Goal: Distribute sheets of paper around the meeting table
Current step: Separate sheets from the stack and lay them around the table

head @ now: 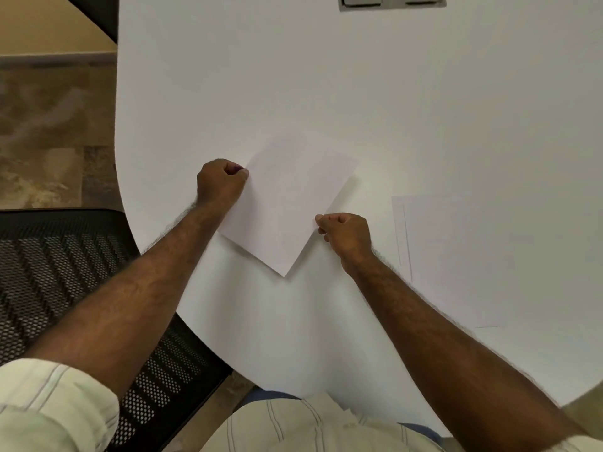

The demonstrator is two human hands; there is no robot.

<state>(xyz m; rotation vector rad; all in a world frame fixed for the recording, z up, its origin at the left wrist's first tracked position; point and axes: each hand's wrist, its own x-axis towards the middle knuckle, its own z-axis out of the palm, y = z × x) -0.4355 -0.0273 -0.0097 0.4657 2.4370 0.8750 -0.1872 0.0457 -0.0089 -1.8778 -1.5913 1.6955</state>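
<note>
White sheet [287, 203] blank, pinched by both hands

We are logging a blank white sheet [287, 203], turned cornerwise, lying on the white meeting table [424, 109]; a loose stack of sheets [453, 256] is lying flat just right of it.

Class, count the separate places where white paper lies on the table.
2: one white paper sheet held by both hands near the white table's edge; a white stack to its right. Sheets within may be hidden.
</note>
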